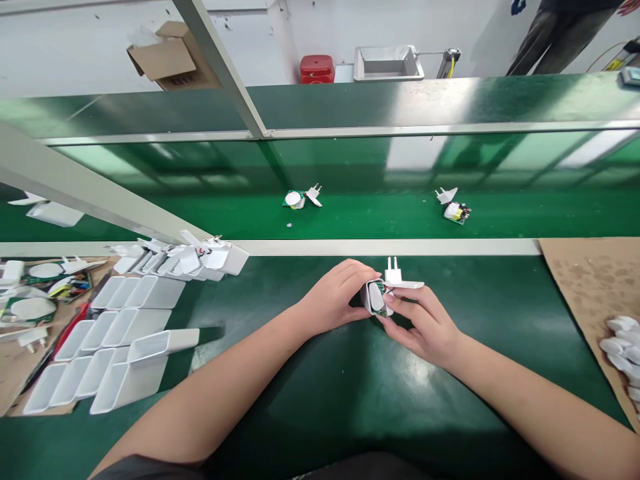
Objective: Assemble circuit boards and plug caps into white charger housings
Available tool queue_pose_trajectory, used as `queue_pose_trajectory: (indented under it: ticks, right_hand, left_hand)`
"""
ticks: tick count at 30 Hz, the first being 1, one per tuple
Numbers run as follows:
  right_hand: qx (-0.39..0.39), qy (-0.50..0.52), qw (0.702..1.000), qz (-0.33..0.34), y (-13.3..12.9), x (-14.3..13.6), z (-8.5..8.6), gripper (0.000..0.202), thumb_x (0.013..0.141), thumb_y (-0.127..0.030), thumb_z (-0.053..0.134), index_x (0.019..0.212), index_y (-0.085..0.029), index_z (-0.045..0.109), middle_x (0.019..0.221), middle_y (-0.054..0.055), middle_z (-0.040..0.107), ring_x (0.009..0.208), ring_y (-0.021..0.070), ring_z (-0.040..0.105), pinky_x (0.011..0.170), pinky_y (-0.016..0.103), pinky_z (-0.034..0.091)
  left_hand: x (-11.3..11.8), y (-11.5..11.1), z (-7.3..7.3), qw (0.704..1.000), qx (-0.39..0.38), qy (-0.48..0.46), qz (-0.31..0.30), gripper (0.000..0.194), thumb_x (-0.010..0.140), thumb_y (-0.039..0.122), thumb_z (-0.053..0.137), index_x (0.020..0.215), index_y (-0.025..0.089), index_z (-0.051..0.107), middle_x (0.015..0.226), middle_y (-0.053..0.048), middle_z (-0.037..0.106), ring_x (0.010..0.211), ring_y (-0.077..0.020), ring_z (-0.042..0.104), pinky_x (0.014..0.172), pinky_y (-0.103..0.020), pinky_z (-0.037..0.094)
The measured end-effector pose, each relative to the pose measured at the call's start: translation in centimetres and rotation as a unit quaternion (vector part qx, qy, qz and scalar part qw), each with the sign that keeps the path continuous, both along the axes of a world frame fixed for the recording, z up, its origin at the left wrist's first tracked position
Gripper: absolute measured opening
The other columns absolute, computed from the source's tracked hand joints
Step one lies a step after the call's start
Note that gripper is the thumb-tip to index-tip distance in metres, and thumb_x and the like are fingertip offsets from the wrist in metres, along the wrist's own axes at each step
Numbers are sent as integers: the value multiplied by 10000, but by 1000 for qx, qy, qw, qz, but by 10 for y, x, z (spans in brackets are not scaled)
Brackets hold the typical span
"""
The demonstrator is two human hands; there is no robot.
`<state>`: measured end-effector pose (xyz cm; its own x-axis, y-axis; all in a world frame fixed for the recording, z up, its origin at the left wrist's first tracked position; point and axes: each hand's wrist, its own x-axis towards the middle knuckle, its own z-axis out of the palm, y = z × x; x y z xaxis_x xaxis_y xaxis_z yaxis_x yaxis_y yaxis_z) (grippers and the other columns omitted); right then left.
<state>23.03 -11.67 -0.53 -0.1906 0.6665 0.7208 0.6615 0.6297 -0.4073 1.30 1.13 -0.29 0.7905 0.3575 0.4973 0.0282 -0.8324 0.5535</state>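
My left hand (345,293) is closed around a white plastic charger housing (366,297), whose open end faces right. Partly inside that opening sits a green circuit board (380,291) with a white round pad on it. The fingers of my right hand (420,323) pinch the board at the mouth of the housing. A white plug cap (405,284) with two pins pointing up rests above my right fingers, beside the board. How the cap joins the board is hidden by my fingers.
White open housings (133,320) stand in rows at left, with several filled ones (185,259) behind. Loose boards (33,308) lie on cardboard far left. Two board-and-plug sets (294,199) (455,212) lie on the green strip behind. White pieces (624,350) lie on cardboard at right. A person (565,33) stands beyond.
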Motion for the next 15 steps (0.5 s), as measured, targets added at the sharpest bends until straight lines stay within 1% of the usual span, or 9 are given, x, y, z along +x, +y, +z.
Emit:
queue_pose_trajectory:
  ticks: [3,8,11,15]
  right_hand:
    - [-9,25,1000,1,1,-1,3,673,872,-73,842,1491,-195,607,1171,135,725,1060,271,758,865,417,707]
    - [-30,70,997,-8,1,-2,6,578,868,-93,851,1401,-208,657,1154,122,711,1039,265,745,856,419,701]
    - [-26,62,998,-6,2,-2,7,576,876,-94,845,1407,-204,652,1150,125,709,1042,266,744,853,416,701]
    - [-18,38,999,-3,3,-2,8,618,891,-74,816,1462,-205,621,1158,134,716,1046,268,750,856,420,705]
  left_hand:
    - [0,1,0,1000,-3,5,-8,581,971,446,792,1443,214,545,1254,-147,729,1150,-308,689,999,-504,606]
    - [-1,2,-2,1000,-13,13,-14,609,979,414,787,1490,220,520,1309,-151,717,1201,-314,683,1032,-512,599]
    - [-1,1,-2,1000,-3,11,-9,609,986,424,776,1494,214,514,1295,-153,722,1191,-319,688,1016,-516,605]
    - [0,0,-3,999,32,3,8,612,969,421,796,1464,185,523,1258,-158,731,1146,-316,688,986,-513,614]
